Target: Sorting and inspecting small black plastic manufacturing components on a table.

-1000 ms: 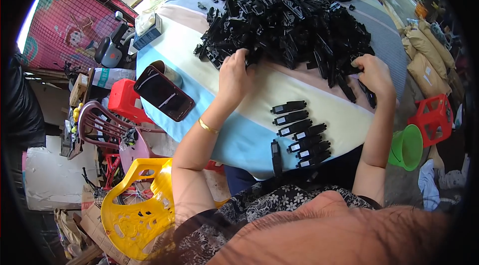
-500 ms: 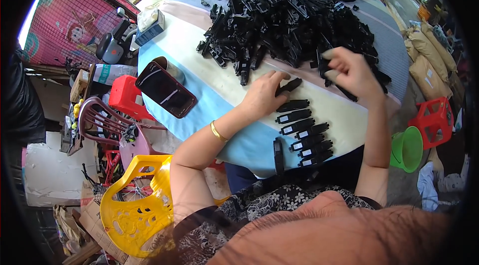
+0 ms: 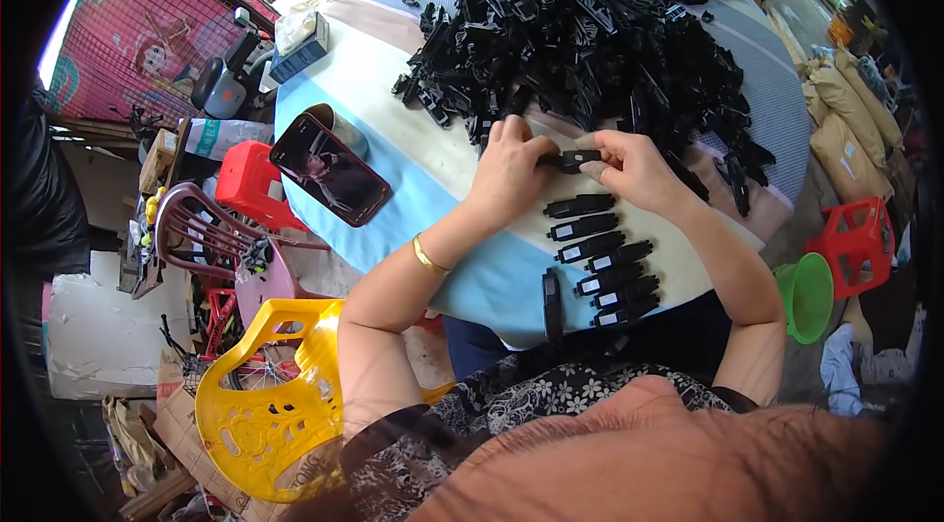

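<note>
A narrow black plastic part [image 3: 568, 161] is held between my two hands, just off the near edge of the heap. My left hand [image 3: 509, 166] grips its left end, fingers bent around it. At its right end, my right hand [image 3: 637, 170] pinches it between thumb and fingers, which have pale coverings at their tips. Below my hands, several similar black parts [image 3: 588, 247] lie in a staggered row, some with small white labels. One more black part [image 3: 552, 306] lies apart, pointing toward me. Beyond my hands spreads a large heap of loose black parts [image 3: 580, 40].
A phone [image 3: 329, 171] leans against a round tin [image 3: 339, 129] on the striped tablecloth [image 3: 423, 193]. A blue box [image 3: 300, 48] stands at the table's left edge. A yellow chair [image 3: 265, 404] is at lower left; a green bucket [image 3: 806, 298] and red stool [image 3: 854, 245] stand right.
My right hand has moved left and down from the heap's edge and now grips the black part's right end. My left hand keeps hold of the part. The phone's screen shows a different picture.
</note>
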A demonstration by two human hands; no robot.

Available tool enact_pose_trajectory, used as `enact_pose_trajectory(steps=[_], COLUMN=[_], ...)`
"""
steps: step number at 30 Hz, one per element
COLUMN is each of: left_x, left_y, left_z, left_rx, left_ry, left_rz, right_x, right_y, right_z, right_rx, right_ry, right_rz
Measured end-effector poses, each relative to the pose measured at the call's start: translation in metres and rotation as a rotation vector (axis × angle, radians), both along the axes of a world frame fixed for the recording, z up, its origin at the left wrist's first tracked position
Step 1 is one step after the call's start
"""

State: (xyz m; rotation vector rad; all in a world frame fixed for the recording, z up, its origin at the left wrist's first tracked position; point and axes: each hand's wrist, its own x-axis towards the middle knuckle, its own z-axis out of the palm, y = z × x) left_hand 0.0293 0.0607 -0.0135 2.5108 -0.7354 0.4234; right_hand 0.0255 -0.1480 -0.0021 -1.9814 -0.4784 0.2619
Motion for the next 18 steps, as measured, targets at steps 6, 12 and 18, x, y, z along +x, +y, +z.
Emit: enact_pose_trajectory(steps=[6, 12, 18], left_x=[0.003, 0.005, -0.002], left_y=[0.003, 0.012, 0.003], left_z=[-0.003, 0.006, 0.003], left_rx=[-0.105, -0.147, -0.152], left_ry=[0.171, 0.340, 0.334], left_rz=[-0.065, -0.080, -0.107], right_x=[0.000, 0.000, 0.007], right_y=[-0.004, -0.008, 0.005], right_z=[-0.001, -0.001, -0.006], right_rx=[-0.273, -0.385, -0.301], right_ry=[-0.656, -0.737, -0.770], right_rz=[0.011, 0.037, 0.166])
